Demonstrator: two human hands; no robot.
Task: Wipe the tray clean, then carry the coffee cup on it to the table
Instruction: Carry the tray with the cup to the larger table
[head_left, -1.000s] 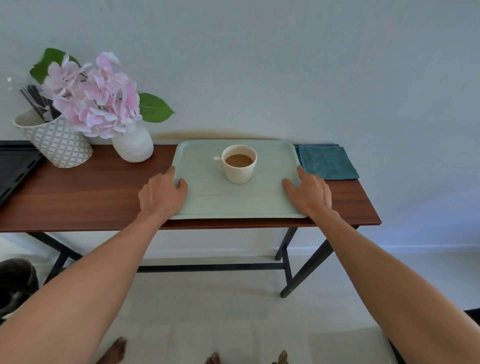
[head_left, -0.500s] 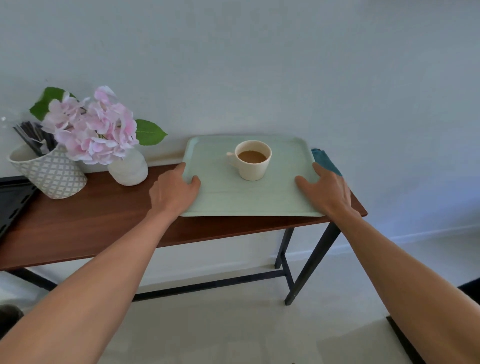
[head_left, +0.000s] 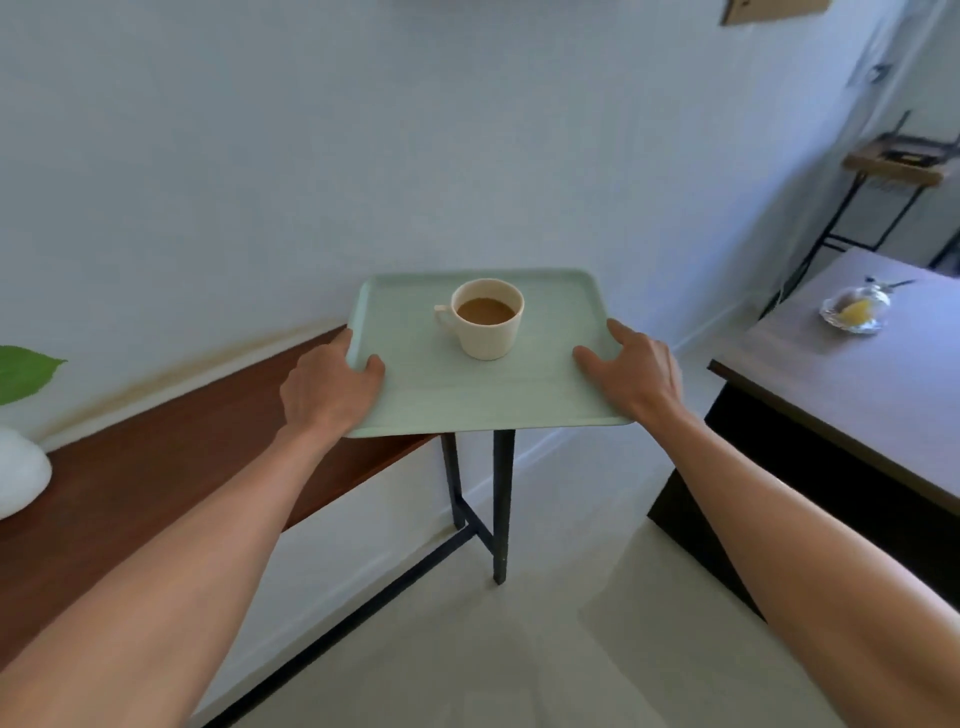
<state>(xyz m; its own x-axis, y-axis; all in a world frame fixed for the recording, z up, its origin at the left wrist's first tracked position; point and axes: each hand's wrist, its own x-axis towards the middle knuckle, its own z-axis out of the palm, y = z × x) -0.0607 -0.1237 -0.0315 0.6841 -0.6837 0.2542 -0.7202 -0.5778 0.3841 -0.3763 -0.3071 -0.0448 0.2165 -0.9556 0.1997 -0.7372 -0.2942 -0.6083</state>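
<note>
A pale green tray (head_left: 467, 400) is held level in the air above the right end of the brown console table (head_left: 171, 447). My left hand (head_left: 330, 387) grips its left edge and my right hand (head_left: 631, 371) grips its right edge, thumbs on top. A cream coffee cup (head_left: 488, 332) full of brown coffee stands upright on the tray's far half, handle pointing left. A grey-brown table (head_left: 857, 384) stands to the right.
A crumpled wrapper with something yellow (head_left: 854, 310) lies on the right-hand table. A white vase (head_left: 21, 473) and a green leaf (head_left: 23, 371) sit at the far left. A black-legged stool (head_left: 891, 171) stands at the back right. Pale floor lies between the tables.
Both hands have lifted the tray with the cup off the console table and swung it to the right. The view turned right; the teal cloth and flowers left sight.
</note>
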